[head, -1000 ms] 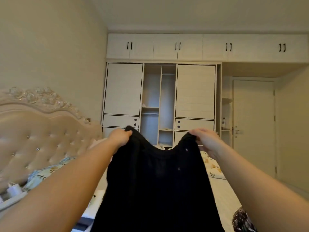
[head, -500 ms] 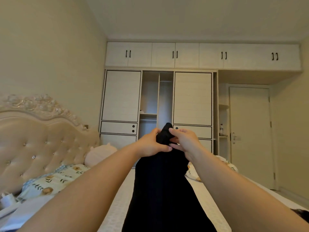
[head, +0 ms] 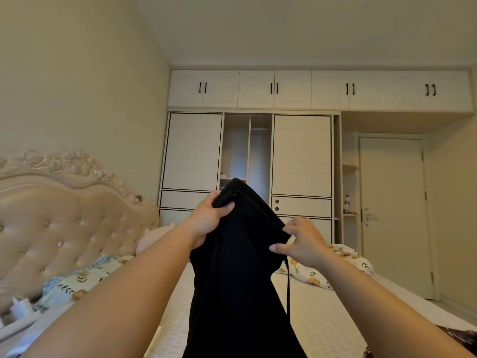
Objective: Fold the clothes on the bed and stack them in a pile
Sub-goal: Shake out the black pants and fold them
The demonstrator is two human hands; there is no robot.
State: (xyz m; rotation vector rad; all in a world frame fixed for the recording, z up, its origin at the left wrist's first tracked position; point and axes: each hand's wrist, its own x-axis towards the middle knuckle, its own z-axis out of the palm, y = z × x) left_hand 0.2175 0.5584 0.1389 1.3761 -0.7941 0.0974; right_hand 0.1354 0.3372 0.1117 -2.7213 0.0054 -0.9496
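A: Black garment (head: 240, 280)?
B: Matt cloth, faintly ribbed.
A: Headboard (head: 64, 228)?
B: Glossy tufted leather-look padding, shiny studs, carved pearly trim.
A: Bed cover (head: 317, 313), below the headboard?
B: Quilted matt cloth.

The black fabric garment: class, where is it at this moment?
In the head view, the black fabric garment hangs centre frame above the bed, held between the left hand and right hand.

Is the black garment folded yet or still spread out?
Folded in half lengthwise, not yet a finished fold: the black garment hangs as a narrow strip over the bed, gripped by the left hand.
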